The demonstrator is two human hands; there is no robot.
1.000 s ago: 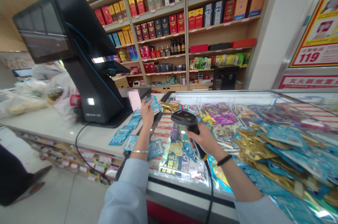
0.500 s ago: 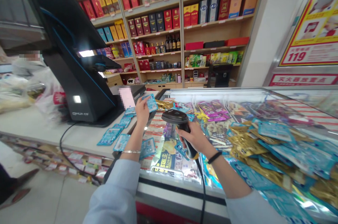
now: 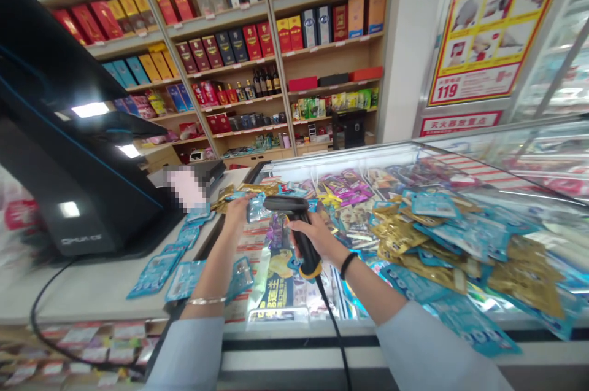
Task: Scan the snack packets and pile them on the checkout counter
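Observation:
My right hand [image 3: 317, 236] is wrapped round the handle of a black barcode scanner [image 3: 301, 234], which has a yellow-ringed base and a trailing cable. The scanner's head points left, over the glass top of a chest freezer. Just in front of it is a blue snack packet [image 3: 260, 207], with my left hand [image 3: 236, 213] closed on its left edge. Below my left forearm, several blue packets [image 3: 156, 269] lie in a row along the counter. A large heap of gold packets [image 3: 405, 232] and blue packets [image 3: 453, 237] lies on the glass to the right.
A black checkout terminal [image 3: 92, 194] stands on the pale counter [image 3: 108, 293] at left, near a blurred pink object [image 3: 188, 187]. More gold packets [image 3: 262, 187] lie beyond my left hand. Shelves of boxed bottles [image 3: 230, 47] line the back wall. The scanner cable [image 3: 334, 317] hangs over the freezer's front edge.
The view has turned right, so the surroundings shift left. My left hand has brought the blue packet lower and closer to the scanner head. My right hand keeps its hold on the scanner.

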